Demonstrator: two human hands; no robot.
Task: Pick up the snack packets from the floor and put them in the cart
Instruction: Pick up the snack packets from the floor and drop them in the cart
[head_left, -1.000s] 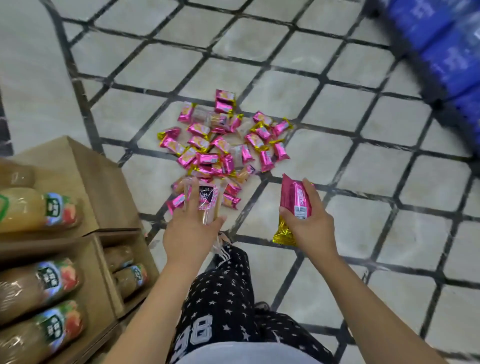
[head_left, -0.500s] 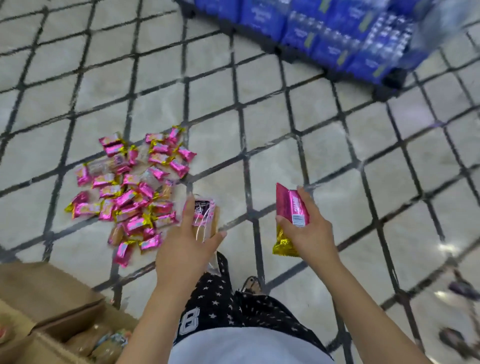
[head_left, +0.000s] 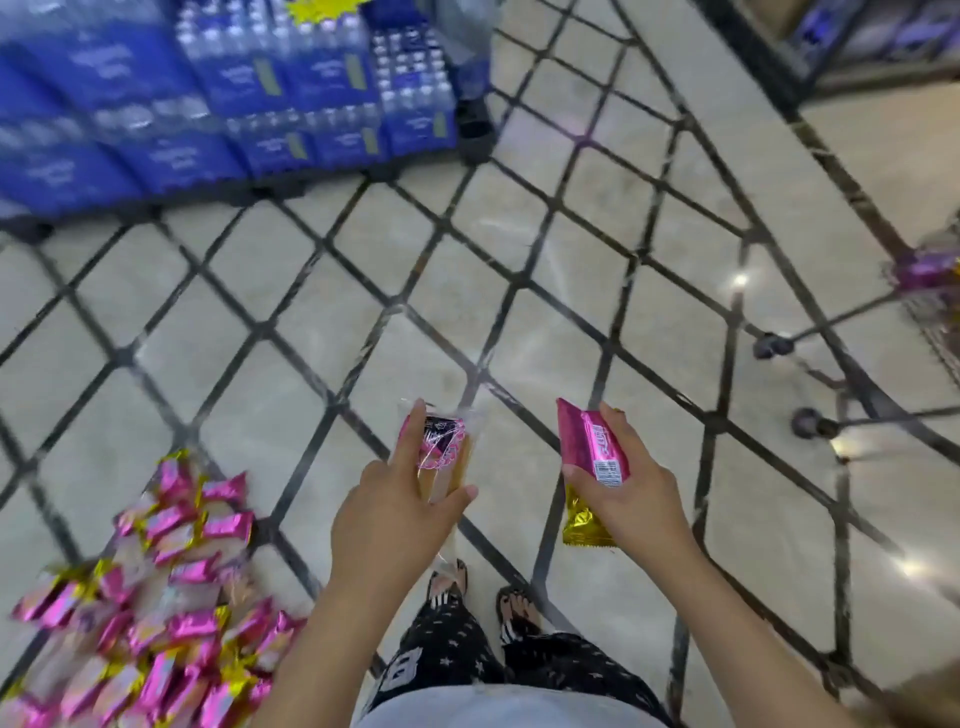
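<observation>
My left hand (head_left: 397, 519) grips a clear snack packet (head_left: 449, 452) with a pink and black label, held upright in front of me. My right hand (head_left: 631, 499) grips a pink packet with a gold end (head_left: 589, 452). A heap of several pink and gold snack packets (head_left: 161, 613) lies on the tiled floor at the lower left. The wire cart (head_left: 930, 312) shows at the right edge, with pink packets in its basket and its wheels on the floor.
Stacked blue packs of water bottles (head_left: 218, 98) on a dark pallet fill the upper left. A dark shelf base (head_left: 857, 47) stands at the top right. My feet in sandals (head_left: 483, 597) stand on the marble floor between the heap and the cart.
The view has swung right: the heap slid to the lower left, the wooden shelf left the view, and the cart came in at the right. Both hands keep their packets.
</observation>
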